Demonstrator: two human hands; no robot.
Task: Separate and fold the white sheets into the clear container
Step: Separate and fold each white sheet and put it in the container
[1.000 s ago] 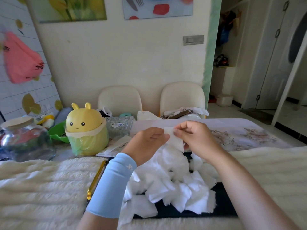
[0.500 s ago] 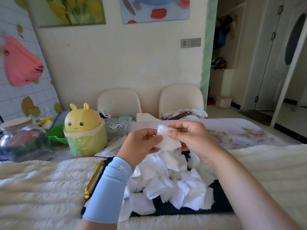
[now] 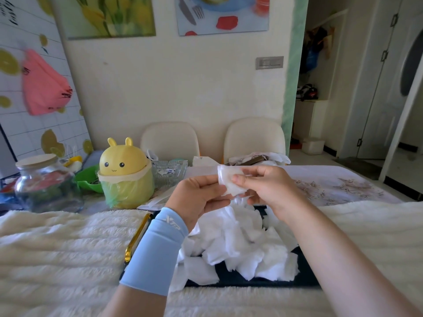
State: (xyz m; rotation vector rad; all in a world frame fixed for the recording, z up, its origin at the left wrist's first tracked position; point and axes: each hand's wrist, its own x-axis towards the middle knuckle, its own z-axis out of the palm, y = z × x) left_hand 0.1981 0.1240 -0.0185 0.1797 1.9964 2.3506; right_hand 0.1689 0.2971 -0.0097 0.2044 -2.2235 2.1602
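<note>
Above the pile of white sheets (image 3: 238,245), we see one white sheet (image 3: 230,180) pinched between left hand (image 3: 196,200) and right hand (image 3: 266,187), both clamped on it.

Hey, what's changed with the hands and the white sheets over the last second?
The left hand and right hand have raised one white sheet off the pile; both still pinch it. The pile, yellow bin and glass jar stayed put.

Both forearms reach forward, hands raised close together. The left hand (image 3: 196,197) and right hand (image 3: 269,188) each pinch the same white sheet (image 3: 227,177) between thumb and fingers.
</note>
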